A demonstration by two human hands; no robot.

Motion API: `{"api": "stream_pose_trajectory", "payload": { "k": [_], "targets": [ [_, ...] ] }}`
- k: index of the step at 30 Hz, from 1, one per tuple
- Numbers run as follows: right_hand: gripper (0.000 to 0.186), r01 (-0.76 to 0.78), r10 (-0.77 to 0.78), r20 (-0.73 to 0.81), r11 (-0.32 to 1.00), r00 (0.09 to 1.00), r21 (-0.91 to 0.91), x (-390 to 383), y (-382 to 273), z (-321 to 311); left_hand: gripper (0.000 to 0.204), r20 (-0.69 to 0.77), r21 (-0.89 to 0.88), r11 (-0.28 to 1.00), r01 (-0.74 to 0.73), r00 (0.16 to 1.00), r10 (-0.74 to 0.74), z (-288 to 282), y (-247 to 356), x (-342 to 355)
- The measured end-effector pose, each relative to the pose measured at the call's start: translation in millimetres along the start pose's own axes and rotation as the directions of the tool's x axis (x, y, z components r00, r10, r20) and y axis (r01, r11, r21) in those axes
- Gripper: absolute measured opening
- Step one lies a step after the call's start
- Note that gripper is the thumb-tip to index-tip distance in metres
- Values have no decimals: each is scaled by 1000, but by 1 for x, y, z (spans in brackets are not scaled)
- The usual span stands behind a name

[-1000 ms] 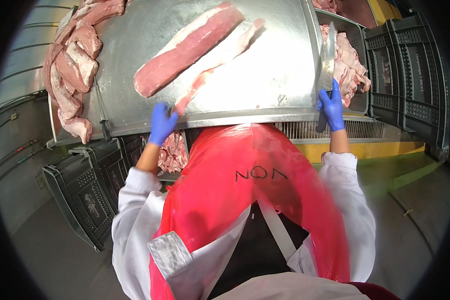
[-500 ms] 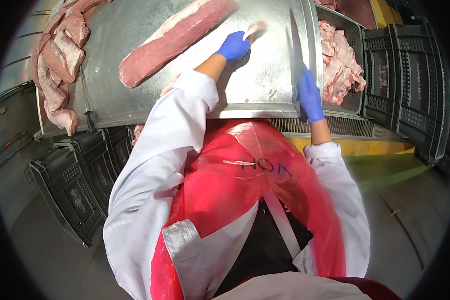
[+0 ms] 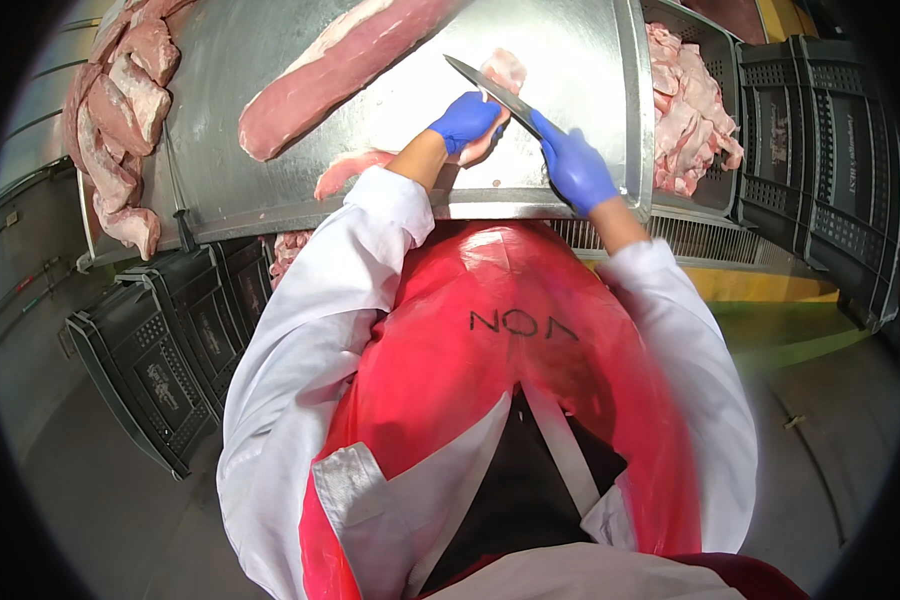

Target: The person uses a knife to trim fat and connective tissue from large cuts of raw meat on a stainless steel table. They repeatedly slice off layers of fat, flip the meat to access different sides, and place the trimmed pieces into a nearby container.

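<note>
My left hand, in a blue glove, is closed on a small strip of pale pink meat that pokes out past the fingers. In my blue-gloved right hand is a knife, its blade slanting up and left across the strip, close to my left fingers. A long trimmed piece of meat lies beyond my left hand on the metal table. Another thin strip of meat shows beside my left wrist, partly covered by the sleeve.
Several long meat pieces are heaped at the table's left edge. To the right stands a crate of meat trimmings, beside stacked dark crates. More dark crates stand below the table on the left.
My right hand has brought the knife from the table's right edge leftward onto the strip of meat. My left hand has shifted slightly nearer with the strip.
</note>
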State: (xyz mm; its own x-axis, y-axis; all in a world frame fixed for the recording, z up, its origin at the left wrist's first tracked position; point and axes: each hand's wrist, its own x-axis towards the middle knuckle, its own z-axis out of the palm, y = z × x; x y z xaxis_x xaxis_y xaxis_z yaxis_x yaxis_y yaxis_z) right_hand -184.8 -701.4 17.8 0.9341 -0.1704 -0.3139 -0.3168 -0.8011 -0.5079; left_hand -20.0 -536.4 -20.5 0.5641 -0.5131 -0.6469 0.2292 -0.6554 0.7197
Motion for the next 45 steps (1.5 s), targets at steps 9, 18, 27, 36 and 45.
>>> {"api": "stream_pose_trajectory", "payload": {
  "k": [9,18,27,36,45],
  "targets": [
    [47,69,-77,-100,994,992,-84,67,-25,16,39,-139,48,965,-257,955,262,-15,-6,0],
    [48,103,-108,-133,994,985,-44,17,26,2,70,222,919,250,-304,925,307,-86,-34,18],
    [47,-46,46,-24,999,999,10,-15,48,-14,61,350,898,144,-416,873,339,-68,-20,0],
    [46,-3,-8,91,993,996,117,-21,3,-15,39,23,255,967,8,1000,-14,-48,-17,-7],
    [49,76,-84,-120,994,989,-73,61,-44,37,44,92,434,876,-211,978,190,-7,-5,-29]
  ]
}}
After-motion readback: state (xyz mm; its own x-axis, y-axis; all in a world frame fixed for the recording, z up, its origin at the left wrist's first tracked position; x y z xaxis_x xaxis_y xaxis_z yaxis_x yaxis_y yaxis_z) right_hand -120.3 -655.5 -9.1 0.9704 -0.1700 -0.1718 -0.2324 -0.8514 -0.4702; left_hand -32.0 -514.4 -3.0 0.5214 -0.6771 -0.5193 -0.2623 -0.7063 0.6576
